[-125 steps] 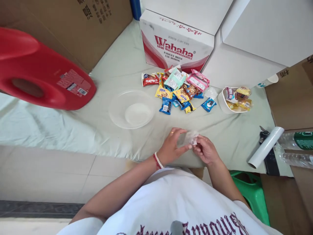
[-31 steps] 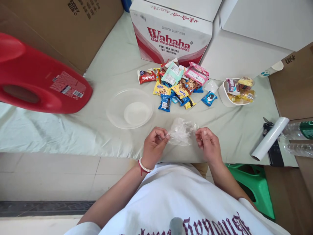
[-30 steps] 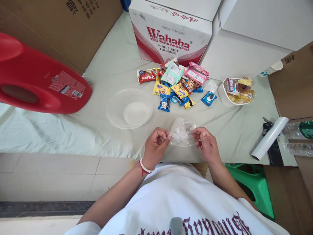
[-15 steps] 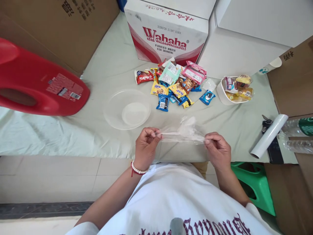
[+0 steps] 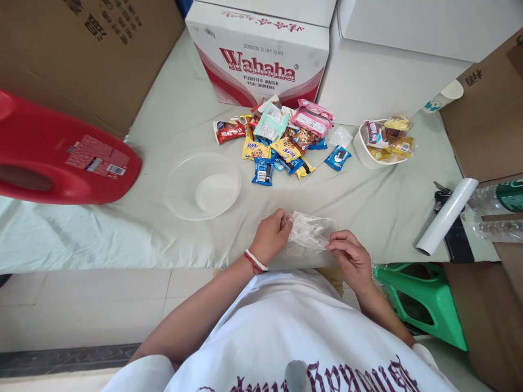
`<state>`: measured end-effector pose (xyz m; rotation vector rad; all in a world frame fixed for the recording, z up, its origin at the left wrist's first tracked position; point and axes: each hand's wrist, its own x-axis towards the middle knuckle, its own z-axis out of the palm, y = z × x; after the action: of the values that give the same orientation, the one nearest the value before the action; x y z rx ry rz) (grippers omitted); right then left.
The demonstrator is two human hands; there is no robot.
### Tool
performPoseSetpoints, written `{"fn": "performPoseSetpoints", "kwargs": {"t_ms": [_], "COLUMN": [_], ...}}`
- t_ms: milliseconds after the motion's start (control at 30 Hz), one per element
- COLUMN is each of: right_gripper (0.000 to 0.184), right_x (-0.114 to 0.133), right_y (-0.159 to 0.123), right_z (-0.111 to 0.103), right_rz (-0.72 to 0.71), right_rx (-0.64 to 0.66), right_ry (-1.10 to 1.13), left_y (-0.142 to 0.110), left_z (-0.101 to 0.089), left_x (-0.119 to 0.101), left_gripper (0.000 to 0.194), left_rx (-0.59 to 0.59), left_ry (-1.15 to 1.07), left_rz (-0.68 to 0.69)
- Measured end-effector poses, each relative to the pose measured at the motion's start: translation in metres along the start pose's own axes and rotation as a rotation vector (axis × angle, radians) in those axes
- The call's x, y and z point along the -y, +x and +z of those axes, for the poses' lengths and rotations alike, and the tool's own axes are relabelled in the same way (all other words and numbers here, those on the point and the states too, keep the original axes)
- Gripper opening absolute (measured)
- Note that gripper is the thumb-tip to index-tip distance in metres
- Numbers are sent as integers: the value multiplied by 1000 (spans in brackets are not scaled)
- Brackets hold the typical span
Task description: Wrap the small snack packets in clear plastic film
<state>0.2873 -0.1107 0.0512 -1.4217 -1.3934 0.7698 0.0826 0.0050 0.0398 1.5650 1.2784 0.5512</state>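
A crumpled clear plastic bag (image 5: 308,231) is stretched between my two hands, just above the table's front edge. My left hand (image 5: 274,235) pinches its left end, with a beaded bracelet and red cord on the wrist. At the opposite end, my right hand (image 5: 350,256) grips the bag between thumb and fingertips. Beyond the hands lies a heap of wrapped snacks (image 5: 286,147) in yellow, blue, green, pink and red packets. To the left of the heap sits a clear round plastic bowl (image 5: 180,190) with nothing in it.
A white tub (image 5: 363,152) holds several packets at the right. Near the right edge are a white roll (image 5: 447,216), keys and plastic bottles (image 5: 500,228). A red jug (image 5: 81,163) lies left; a Wahaha carton (image 5: 261,60) stands behind. A green stool (image 5: 437,310) is below.
My hands have come closer together, the left one moving right. The bag between them is now less taut and more bunched. The view has shifted slightly.
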Motion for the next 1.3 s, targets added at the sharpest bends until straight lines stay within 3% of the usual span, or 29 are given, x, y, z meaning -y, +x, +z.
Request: {"fn": "performPoseSetpoints", "kwargs": {"t_ms": [100,167,233,300,400,567,633,733,833,1033,1133,1233,1300], "right_gripper": [20,20,20,19,25,29,24,26,27,36,38,39,40], "right_x": [-5,-10,-14,-17,-18,-5,2,4,-7,-43,-51,-53,-51], "right_y": [-14,-23,-26,-22,-1,42,51,55,49,23,14,10,11], "right_z": [-11,-22,-33,-42,-43,-7,9,20,17,1,-8,-17,-23], "right_rz": [22,16,0,13,82,65,84,187,289,568,610,592,572], "right_rx": [-29,85,241,247,68,193,126,-69,-160,-302,-371,-404,-389], "right_ry": [-25,-31,-50,-70,-79,-8,18,80,117,114,80,-35,-143], "left_y": [8,8,7,4,-1,-12,-16,-18,-19,-15,-11,-13,-18], "left_z": [6,8,8,9,11,10,5,-6,-14,-11,-10,-13,-15], "left_x": [4,2,-1,-5,-8,-16,-18,-18,-8,27,40,48,50], "left_gripper": [35,41,45,45,41,32,31,29,30,36,30,22,27], "left_rx": [43,-8,-55,-68,-56,-55,-142,-398,-546,-572,-557,-618,-703], "left_ry": [-419,-631,-720,-733,-702,-618,-620,-630,-615,-541,-432,-128,165], "left_rz": [-126,-202,-218,-162,-55,51,73,104,81,-111,-164,-91,84]}}
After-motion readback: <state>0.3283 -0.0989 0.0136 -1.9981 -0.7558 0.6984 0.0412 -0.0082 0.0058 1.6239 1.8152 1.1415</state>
